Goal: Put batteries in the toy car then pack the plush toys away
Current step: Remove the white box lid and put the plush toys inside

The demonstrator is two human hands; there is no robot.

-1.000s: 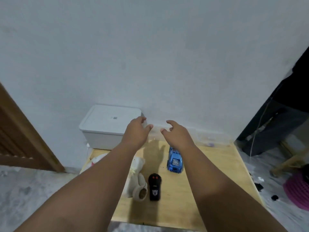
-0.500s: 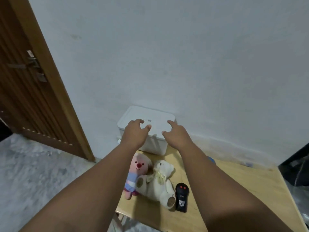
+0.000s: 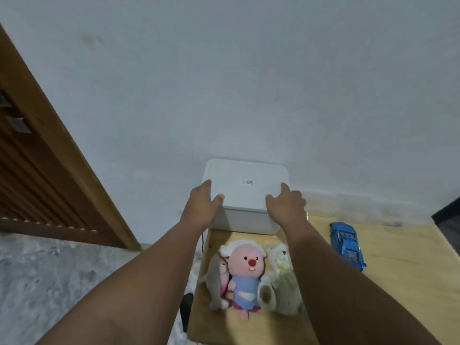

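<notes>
Head view: left hand (image 3: 201,207) and right hand (image 3: 286,207), fingers spread, clasp the front corners of the white box (image 3: 246,185); plush toys (image 3: 245,275) lie just before it on the table (image 3: 398,282); toy car (image 3: 347,245) to their right.

We count three plush toys (image 3: 245,292), a grey plush (image 3: 215,277), a pink-faced plush (image 3: 246,262), a cream bear (image 3: 283,280), one blue toy car (image 3: 347,245), one white lidded box (image 3: 246,185), one bench (image 3: 398,282), two hands, left hand (image 3: 201,207), right hand (image 3: 286,205).
</notes>
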